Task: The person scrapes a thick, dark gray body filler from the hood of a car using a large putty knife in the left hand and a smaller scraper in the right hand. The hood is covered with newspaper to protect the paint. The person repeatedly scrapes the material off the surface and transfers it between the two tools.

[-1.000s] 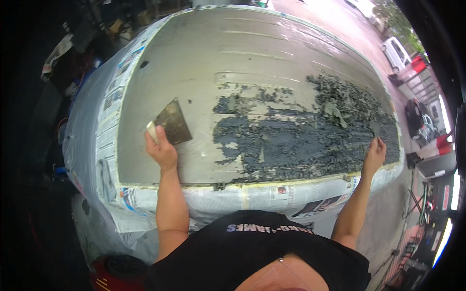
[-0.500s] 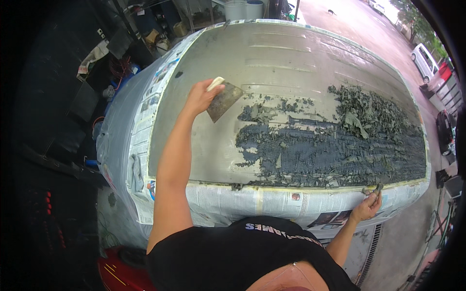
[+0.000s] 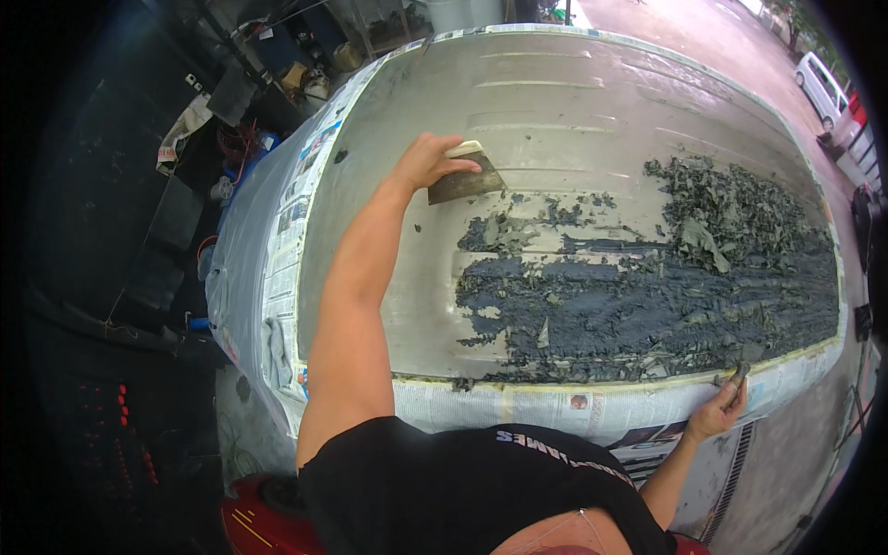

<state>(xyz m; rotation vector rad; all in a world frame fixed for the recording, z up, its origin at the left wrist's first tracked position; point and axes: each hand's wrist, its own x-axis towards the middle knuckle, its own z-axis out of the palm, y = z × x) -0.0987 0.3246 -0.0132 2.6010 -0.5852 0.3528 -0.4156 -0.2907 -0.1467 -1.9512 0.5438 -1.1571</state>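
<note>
Nearest, right hand gripping the newspaper-masked edge of a grey vehicle roof, fingers curled over dark scraped paint flakes. Between the hands, a broad patch of blistered dark coating. Farther off, left hand clenched around a wide metal scraper, blade flat against bare roof just beyond the coating.

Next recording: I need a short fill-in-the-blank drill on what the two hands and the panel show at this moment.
1. The left hand holds a flat ____ against the grey panel.
2. The right hand rests at the panel's ____ edge, on the newspaper masking.
3. The peeled dark paint lies mostly on the panel's ____ half.

Missing words: scraper; near; right
</note>
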